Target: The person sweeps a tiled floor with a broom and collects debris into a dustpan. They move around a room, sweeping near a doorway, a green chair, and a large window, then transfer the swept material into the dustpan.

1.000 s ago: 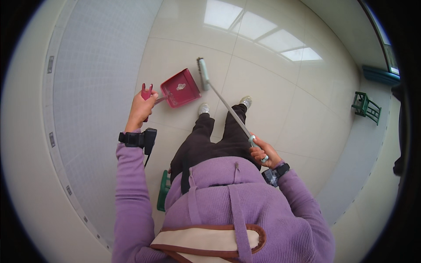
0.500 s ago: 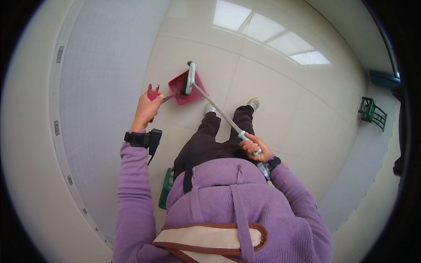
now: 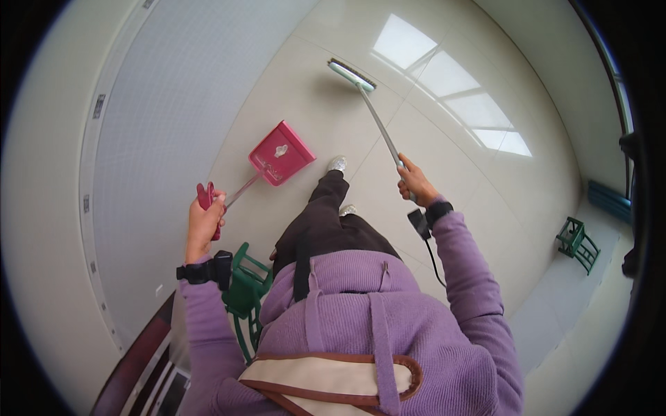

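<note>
Plainly, a broom point(image 3: 379, 123) is held in the right hand point(image 3: 417, 184), its fingers wrapped round the grip; a red dustpan point(image 3: 286, 164) is gripped by its handle in the left hand point(image 3: 203, 222), fingers curled tight. The broom's head point(image 3: 351, 75) is placed in the upper middle of the frame, well apart from the dustpan, left of centre. Its long axis is slanted from upper left to lower right, roughly along the dustpan's mouth. Whether the floor point(image 3: 499, 208) is touched by the bristles cannot be told.
</note>
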`<state>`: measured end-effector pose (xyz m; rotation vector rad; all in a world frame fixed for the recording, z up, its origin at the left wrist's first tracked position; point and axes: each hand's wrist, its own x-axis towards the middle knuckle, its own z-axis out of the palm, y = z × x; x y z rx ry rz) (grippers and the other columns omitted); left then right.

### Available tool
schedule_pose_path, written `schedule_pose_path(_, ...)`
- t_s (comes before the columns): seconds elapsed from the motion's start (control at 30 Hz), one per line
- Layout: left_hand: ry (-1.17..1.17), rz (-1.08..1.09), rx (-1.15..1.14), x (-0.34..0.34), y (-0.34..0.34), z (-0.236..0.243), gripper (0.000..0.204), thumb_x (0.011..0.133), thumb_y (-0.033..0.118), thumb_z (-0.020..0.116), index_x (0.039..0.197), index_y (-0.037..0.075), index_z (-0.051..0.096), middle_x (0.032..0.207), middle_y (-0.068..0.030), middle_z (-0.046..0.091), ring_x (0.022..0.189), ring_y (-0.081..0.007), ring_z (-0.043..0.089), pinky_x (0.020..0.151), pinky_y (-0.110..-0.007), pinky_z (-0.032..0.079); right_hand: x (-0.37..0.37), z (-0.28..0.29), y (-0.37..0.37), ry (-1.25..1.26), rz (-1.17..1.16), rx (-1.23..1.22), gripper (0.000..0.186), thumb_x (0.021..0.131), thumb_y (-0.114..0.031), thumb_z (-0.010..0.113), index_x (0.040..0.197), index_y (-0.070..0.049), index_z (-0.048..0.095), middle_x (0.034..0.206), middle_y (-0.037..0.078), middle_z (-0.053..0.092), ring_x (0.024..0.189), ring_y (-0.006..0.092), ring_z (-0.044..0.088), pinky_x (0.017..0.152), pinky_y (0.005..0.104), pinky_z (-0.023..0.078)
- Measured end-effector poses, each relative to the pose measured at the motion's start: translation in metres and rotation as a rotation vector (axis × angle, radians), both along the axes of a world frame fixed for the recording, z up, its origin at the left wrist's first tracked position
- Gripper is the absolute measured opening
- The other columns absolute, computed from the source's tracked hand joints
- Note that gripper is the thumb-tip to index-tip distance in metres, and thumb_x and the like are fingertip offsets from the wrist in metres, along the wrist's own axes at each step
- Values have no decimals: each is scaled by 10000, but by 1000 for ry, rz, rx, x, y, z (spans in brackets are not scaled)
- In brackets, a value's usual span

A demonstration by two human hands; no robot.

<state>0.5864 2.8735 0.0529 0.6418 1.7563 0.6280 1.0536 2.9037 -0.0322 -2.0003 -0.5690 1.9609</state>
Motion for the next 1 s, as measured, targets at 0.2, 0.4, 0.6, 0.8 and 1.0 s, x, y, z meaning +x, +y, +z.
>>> schedule_pose_path(0.2, -34, 95, 16, -32, -130, -45, 210, 878, 211, 625, 984, 41, 562, 650, 16, 487, 526, -54, 437, 453, -211, 378, -70, -58, -123, 174, -127, -123, 605, 974, -178, 400, 1482, -263, 81, 638, 37, 422, 450, 104, 371, 389, 240, 370)
schedule_pose_path(0.4, -62, 261, 40, -27, -144, -89, 218, 873, 211, 634, 979, 37, 555, 640, 20, 479, 518, -57, 432, 440, -211, 371, -83, -67, -216, 705, -457, -516, 468, 1006, -220, 386, 1427, -345, 227, 652, 6, 361, 461, 52, 332, 358, 167, 332)
schedule_pose_path(0.6, -41, 310, 14, -31, -169, -93, 199, 873, 212, 634, 961, 51, 555, 633, 17, 476, 512, -66, 442, 434, -219, 379, -91, -48, -259, 990, -633, -786, 323, 994, -243, 439, 1314, -271, 403, 667, -1, 342, 463, 37, 295, 356, 150, 298)
schedule_pose_path(0.8, -49, 322, 37, -54, -168, -91, 181, 874, 208, 625, 930, 50, 556, 629, 6, 486, 503, -74, 455, 418, -223, 379, -105, -13, -250, 652, -104, -434, 509, 1000, -234, 422, 1461, -323, 226, 696, 15, 372, 474, 63, 277, 391, 178, 287)
schedule_pose_path(1.0, -25, 462, 42, -101, -196, -77, 177, 877, 214, 619, 881, 50, 551, 628, -6, 508, 475, -75, 460, 396, -225, 367, -146, -18, -162, 201, 273, -18, 557, 988, -219, 429, 1483, -162, 180, 578, 14, 415, 449, 106, 385, 405, 256, 359)
